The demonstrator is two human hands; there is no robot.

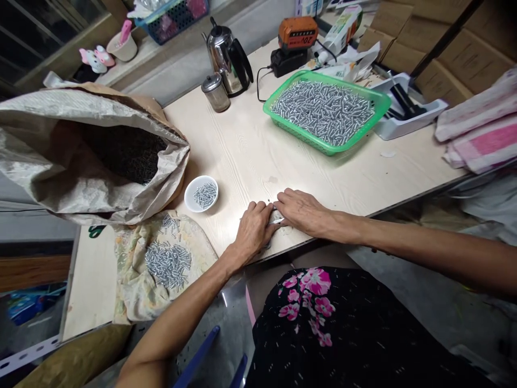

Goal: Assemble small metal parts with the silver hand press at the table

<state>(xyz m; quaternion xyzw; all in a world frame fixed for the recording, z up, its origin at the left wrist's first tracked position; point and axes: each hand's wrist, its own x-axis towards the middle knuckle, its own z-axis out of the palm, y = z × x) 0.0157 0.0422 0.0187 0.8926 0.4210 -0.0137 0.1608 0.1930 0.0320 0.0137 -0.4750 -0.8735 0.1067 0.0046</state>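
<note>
My left hand (253,231) and my right hand (301,211) meet at the near edge of the pale wooden table (250,145). Both have their fingers curled together around a small shiny metal piece (276,218) held between them; what it is I cannot make out. A small white bowl (201,194) with several small silver screws sits left of the hands. Nearer me on the left, a loose pile of the same screws (167,264) lies on a patterned cloth (137,280).
A green basket (327,110) full of silver screws stands at the back right. A large open paper sack (81,156) of dark parts fills the left. A kettle (228,56), a small metal pot (215,92), a battery charger (297,40), a white tray (404,108) and folded towels (480,124) line the back and right.
</note>
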